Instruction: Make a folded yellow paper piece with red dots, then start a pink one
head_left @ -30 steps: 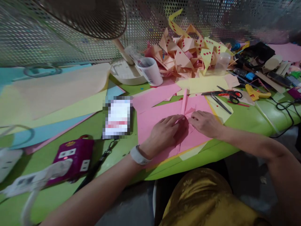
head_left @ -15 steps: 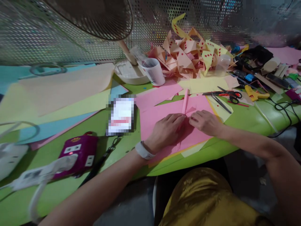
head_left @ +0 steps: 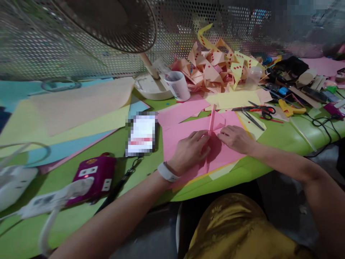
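Note:
A pink sheet of paper (head_left: 185, 130) lies in front of me, with a narrow folded pink strip (head_left: 212, 118) standing up along its middle. My left hand (head_left: 191, 148) rests on the paper left of this strip, its fingers bent and closed at the lower end of the fold. From the other side my right hand (head_left: 235, 139) pinches the paper just right of the fold with bent fingers. Exactly what lies between the fingertips is partly hidden. A small folded flap shows beside the strip, above my right fingertips.
Left of the paper lies a blurred-out phone (head_left: 141, 135). Scissors (head_left: 266, 110), tweezers (head_left: 253, 119) and a yellow glue gun (head_left: 291, 108) lie to the right. Behind are a white cup (head_left: 178, 86), a fan (head_left: 113, 25) and a heap of folded paper (head_left: 212, 68). A purple power adapter (head_left: 94, 174) sits left.
My left fingers have shifted slightly left from the fold, and the two hands are a little farther apart. The small flap beside the strip shows more. The view has shifted slightly.

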A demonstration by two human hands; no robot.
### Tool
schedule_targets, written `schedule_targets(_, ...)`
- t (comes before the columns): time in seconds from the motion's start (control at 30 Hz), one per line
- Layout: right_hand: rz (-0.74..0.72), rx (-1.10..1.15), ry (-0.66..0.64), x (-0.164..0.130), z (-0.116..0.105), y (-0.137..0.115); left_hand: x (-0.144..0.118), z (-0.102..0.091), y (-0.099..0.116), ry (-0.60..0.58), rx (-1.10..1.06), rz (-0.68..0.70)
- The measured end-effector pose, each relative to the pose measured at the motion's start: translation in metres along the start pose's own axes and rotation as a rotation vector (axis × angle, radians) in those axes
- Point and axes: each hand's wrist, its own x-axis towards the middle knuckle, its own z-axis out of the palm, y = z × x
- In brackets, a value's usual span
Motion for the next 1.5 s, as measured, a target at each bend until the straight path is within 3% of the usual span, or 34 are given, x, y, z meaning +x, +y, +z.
schedule_targets(0.2, 0.020, 0.018, 0.018, 0.000, 0.002, 0.002, 0.001, 0.003, -0.003, 0.009, -0.024, 0.067)
schedule_targets(0.57, -0.157, -0.049, 0.013, 0.002, 0.001, 0.008, 0.002, 0.003, -0.002, -0.010, -0.034, 0.063)
schedule_targets(1.2, -0.173, 0.149, -0.060, 0.002, -0.006, 0.020, 0.003, 0.003, -0.002, -0.029, -0.071, 0.083)
schedule_targets(1.5, 0.066, 0.129, 0.000, 0.002, -0.001, 0.009, 0.002, 0.003, -0.002, -0.050, -0.093, 0.079)
